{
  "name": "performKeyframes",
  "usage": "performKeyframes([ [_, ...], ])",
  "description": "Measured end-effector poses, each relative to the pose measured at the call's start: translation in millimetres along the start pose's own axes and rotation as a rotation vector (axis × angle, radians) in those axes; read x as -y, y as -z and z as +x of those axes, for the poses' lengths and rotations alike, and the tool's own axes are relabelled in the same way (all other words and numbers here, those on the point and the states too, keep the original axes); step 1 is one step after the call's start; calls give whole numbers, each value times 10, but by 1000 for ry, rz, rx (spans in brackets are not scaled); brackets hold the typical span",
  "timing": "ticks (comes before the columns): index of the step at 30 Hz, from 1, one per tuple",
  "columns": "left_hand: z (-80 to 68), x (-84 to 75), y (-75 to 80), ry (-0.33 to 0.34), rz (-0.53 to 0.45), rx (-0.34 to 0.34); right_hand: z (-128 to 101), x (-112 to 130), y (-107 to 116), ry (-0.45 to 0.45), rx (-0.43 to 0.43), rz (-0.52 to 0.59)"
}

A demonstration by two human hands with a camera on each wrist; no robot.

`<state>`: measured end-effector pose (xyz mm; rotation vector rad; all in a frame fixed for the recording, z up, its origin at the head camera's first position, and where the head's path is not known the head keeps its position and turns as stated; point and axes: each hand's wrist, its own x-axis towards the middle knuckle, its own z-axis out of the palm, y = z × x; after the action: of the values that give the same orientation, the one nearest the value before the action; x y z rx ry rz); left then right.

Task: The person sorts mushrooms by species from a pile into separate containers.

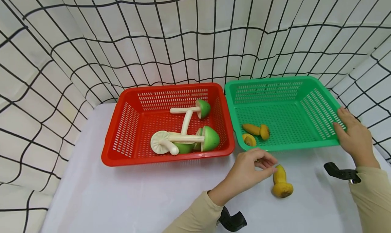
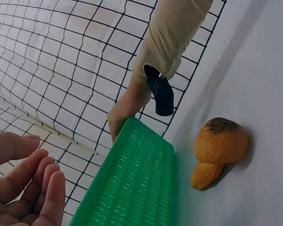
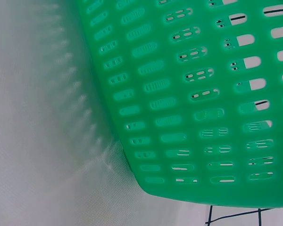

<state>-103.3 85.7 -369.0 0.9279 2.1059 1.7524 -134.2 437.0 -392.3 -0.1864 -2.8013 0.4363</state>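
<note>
Left hand beside yellow mushroom, right hand on green basket rim

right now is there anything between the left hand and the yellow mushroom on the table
Nothing. In the head view the left hand has its fingertips right at the stem of the yellow mushroom, with only white tablecloth around it. Actual contact is unclear.

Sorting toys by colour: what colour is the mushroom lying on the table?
Yellow-orange mushroom, with a darker speckled cap; the left wrist view shows it best.
</note>
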Motion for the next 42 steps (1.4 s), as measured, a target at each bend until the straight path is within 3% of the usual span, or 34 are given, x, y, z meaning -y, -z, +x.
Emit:
performKeyframes([
  [6,-16,87,-110,17,-2,36,13,7,-3,-1,0,-1],
  [18,-56,279,-433,160,-72,128,-15,-59,5,20,9,42],
  [42,28,553,-519,213,64,73,57,-29,-2,4,-4,46],
])
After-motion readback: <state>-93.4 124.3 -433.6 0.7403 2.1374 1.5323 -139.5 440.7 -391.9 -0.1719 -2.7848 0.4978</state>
